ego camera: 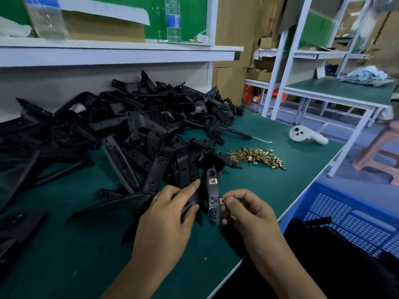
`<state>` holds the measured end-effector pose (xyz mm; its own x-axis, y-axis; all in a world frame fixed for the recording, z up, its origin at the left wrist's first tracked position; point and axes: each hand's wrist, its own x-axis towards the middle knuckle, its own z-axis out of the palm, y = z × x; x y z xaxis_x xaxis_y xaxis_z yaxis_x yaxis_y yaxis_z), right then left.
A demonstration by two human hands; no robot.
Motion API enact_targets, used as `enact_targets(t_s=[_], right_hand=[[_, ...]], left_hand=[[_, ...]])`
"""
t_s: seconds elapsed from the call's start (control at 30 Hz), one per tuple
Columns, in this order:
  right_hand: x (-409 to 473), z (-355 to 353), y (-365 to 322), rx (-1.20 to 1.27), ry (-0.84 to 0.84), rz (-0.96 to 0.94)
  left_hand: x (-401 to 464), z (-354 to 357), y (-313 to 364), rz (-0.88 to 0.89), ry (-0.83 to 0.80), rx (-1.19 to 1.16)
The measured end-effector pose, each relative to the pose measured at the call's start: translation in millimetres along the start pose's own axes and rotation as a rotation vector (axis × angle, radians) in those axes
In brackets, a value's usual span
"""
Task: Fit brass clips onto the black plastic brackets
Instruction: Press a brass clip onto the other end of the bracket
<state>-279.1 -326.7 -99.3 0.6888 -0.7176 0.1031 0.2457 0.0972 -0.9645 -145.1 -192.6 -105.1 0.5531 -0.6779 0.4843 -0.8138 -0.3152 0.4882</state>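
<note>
Now right hand [244, 209] pinches brass clip [222, 200] against bracket [212, 190].

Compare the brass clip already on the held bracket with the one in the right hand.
The fitted clip sits flat on the upper part of the held bracket, with nothing touching it; the loose clip is pinched by the right hand at the bracket's right edge, lower down, not yet pushed on. The left hand grips the bracket. Both clips are small, square and brass.

Bracket pile [133, 126] blocks the bench's left and rear. Bare green mat [269, 180] lies passable between the brass clip heap [259, 158] and bench edge.
</note>
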Motion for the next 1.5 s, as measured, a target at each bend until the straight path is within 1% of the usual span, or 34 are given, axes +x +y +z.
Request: enact_targets(t_s=[0.2,0.3,0.37,0.53,0.83,1.2,1.37,1.5], right_hand=[[-2.4,5.0,-0.4,-0.029,0.000,-0.040],[-1.7,7.5,1.4,-0.025,0.037,-0.057],[-0.6,8.4,1.9,-0.033,0.029,-0.061],[-6.5,1.8,2.3,0.015,-0.023,-0.065],[-4.5,3.5,2.6,-0.021,-0.024,-0.103],[-5.4,1.5,-2.0,0.039,-0.064,-0.088],[-3.5,2.4,1.3,0.044,-0.034,-0.115],[-6.0,2.0,4.5,0.020,-0.009,-0.134]], left_hand=[[-2.2,-4.5,0.6,-0.003,0.005,0.007],[-4.0,-6.2,-0.3,-0.014,0.042,-0.043],[-4.5,-7.1,-0.8,-0.013,0.062,-0.050],[-6.5,-6.9,0.6,0.016,0.040,-0.025],[-4.7,-6.2,-0.9,0.011,0.038,-0.008],[-4.9,-5.3,-1.4,0.024,0.017,-0.032],[-3.8,-5.0,-2.1,0.044,0.038,-0.029],[-4.2,-3.1,-4.4,0.026,0.026,-0.022]])
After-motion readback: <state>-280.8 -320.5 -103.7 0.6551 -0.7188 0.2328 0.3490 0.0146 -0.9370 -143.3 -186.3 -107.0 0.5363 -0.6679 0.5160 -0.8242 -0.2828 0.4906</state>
